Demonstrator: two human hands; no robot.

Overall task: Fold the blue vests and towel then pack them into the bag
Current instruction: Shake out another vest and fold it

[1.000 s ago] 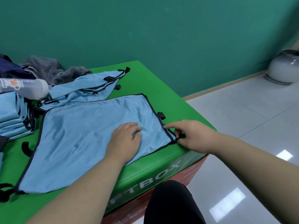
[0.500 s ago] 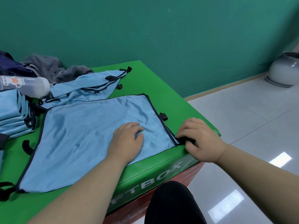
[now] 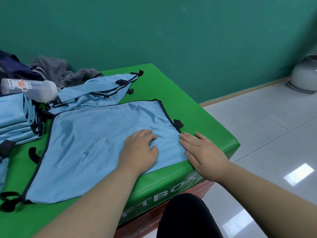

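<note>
Vest (image 3: 82, 145) lies under left hand (image 3: 139, 150).

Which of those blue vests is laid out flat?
The big vest in front, under the left hand and touched by the right hand. The bunched vest lies behind; the folded stack sits left.

Left hand (image 3: 139, 148) and right hand (image 3: 204, 152) rest on a blue vest (image 3: 85, 143) spread over the green box (image 3: 197, 109); folded vests (image 3: 12, 117) at nine o'clock.
</note>
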